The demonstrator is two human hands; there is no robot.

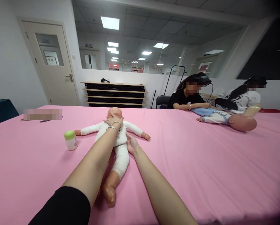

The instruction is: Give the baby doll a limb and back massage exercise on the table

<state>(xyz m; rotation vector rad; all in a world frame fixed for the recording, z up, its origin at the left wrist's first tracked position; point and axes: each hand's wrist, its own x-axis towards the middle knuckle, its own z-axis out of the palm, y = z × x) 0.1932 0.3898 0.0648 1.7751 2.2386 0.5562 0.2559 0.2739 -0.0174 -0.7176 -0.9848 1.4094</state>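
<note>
A baby doll in a white outfit [120, 153] lies on its back on a pink-covered table [201, 168], its head pointing away from me and its bare feet towards me. My left hand [113, 119], wearing silver bangles, rests on the doll's neck and upper chest, with the fingers reaching towards its chin. My right hand [132, 143] touches the doll's side at the waist, fingers spread. A small bottle with a green cap [70, 140] stands left of the doll, near its arm, beyond the reach of either hand.
Two seated people work at the far right of the table, one with a hand on a second baby doll [226, 120]. A pen [45, 120] lies at the far left edge. Behind the table stand a low shelf unit [114, 94] and a black chair [162, 101].
</note>
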